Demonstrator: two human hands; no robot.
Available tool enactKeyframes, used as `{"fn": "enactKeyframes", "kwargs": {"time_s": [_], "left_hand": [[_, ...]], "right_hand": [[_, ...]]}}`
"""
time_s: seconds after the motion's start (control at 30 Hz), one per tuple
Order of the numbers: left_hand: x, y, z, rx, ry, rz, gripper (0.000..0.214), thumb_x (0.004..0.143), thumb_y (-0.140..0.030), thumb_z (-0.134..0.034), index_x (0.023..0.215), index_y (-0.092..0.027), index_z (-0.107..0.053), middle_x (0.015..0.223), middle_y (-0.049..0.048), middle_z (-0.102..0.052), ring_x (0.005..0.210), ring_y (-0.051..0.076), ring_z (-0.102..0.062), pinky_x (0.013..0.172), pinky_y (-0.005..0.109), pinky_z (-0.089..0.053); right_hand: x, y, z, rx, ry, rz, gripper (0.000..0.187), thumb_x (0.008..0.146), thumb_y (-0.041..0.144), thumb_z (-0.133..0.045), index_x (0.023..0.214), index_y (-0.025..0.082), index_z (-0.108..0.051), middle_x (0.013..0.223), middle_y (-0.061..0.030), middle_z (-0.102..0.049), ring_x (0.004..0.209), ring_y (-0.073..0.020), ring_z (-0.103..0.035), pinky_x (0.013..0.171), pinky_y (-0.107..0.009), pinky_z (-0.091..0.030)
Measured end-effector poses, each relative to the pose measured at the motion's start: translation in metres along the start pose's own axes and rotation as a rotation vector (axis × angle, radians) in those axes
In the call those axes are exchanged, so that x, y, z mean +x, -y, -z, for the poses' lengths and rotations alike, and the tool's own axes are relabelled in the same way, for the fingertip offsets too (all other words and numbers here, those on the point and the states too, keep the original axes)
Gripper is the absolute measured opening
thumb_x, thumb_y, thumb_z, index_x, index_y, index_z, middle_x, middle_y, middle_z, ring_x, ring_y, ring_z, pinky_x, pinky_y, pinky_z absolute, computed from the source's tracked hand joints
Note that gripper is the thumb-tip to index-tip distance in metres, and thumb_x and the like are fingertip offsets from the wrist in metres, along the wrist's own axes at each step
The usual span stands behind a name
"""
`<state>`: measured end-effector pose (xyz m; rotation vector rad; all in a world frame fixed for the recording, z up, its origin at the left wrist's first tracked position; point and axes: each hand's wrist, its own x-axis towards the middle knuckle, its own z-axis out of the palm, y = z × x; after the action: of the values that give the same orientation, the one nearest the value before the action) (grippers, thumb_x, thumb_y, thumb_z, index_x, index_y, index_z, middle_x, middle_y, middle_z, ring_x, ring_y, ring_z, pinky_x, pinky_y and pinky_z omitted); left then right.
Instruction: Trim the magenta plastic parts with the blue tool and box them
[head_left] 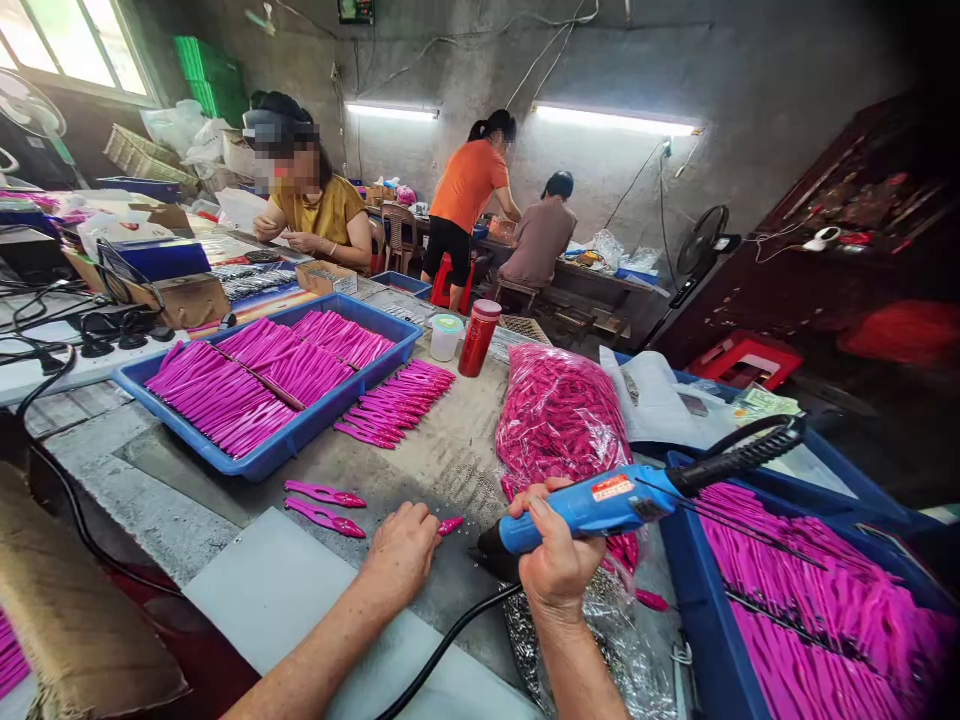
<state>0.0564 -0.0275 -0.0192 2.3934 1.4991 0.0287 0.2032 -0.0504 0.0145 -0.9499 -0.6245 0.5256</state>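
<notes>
My right hand (559,545) is wrapped round a blue electric screwdriver (592,508), its black nose pointing down and left toward the table. My left hand (405,550) is closed on a slim pink plastic piece; only its darker pink tip (450,525) shows past the fingers, the rest hidden beneath them. Left of that hand lie two similar pink pieces (326,518) with looped middles. Small metal bits (472,490), too small to name surely, are scattered on the table between the hands. A bag of dark pink parts (562,410) stands behind the screwdriver.
A blue tray (274,455) of pink pieces stands left, with a row of pieces (397,400) beside it. Another blue tray (679,560) is at right. A red canister (478,340) and white tub (445,338) stand behind. A black cable (442,650) crosses the front. Three people work beyond.
</notes>
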Motion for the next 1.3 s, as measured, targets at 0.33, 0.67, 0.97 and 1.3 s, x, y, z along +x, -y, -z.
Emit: {"fn": "enactKeyframes", "kwargs": {"time_s": [0.33, 0.67, 0.97, 1.3], "left_hand": [[0.002, -0.004, 0.005, 0.072, 0.072, -0.017, 0.027, 0.095, -0.021, -0.037, 0.094, -0.018, -0.064, 0.100, 0.0084, -0.063, 0.099, 0.022, -0.055, 0.081, 0.032, -0.044], [0.004, 0.002, -0.005, 0.074, -0.025, -0.070, 0.025, 0.093, -0.018, -0.040, 0.088, -0.017, -0.064, 0.093, 0.0085, -0.063, 0.092, 0.022, -0.058, 0.078, 0.032, -0.047], [0.010, 0.027, -0.034, -0.048, -0.394, -0.195, 0.023, 0.090, -0.021, -0.046, 0.075, -0.019, -0.063, 0.075, 0.0035, -0.063, 0.073, 0.018, -0.060, 0.065, 0.028, -0.048], [0.009, 0.030, -0.034, -0.024, -0.463, -0.279, 0.027, 0.092, -0.024, -0.042, 0.075, -0.019, -0.063, 0.073, 0.0030, -0.061, 0.070, 0.015, -0.058, 0.064, 0.025, -0.047]], "right_hand": [[0.000, -0.007, 0.002, 0.018, -0.023, -0.037, 0.036, 0.061, 0.031, -0.072, 0.086, 0.016, -0.050, 0.058, 0.0031, -0.057, 0.047, -0.0148, -0.054, 0.054, -0.030, -0.045], [0.003, -0.008, 0.006, 0.037, -0.047, -0.061, 0.034, 0.060, 0.031, -0.070, 0.083, 0.017, -0.050, 0.056, 0.0041, -0.054, 0.047, -0.0140, -0.053, 0.054, -0.029, -0.043], [0.007, -0.011, 0.010, 0.080, -0.113, -0.116, 0.037, 0.057, 0.033, -0.070, 0.083, 0.017, -0.048, 0.056, 0.0044, -0.054, 0.045, -0.0144, -0.053, 0.051, -0.029, -0.044], [0.009, -0.014, 0.011, 0.109, -0.126, -0.126, 0.035, 0.058, 0.033, -0.070, 0.081, 0.017, -0.049, 0.055, 0.0048, -0.054, 0.044, -0.0142, -0.053, 0.050, -0.028, -0.043]]}}
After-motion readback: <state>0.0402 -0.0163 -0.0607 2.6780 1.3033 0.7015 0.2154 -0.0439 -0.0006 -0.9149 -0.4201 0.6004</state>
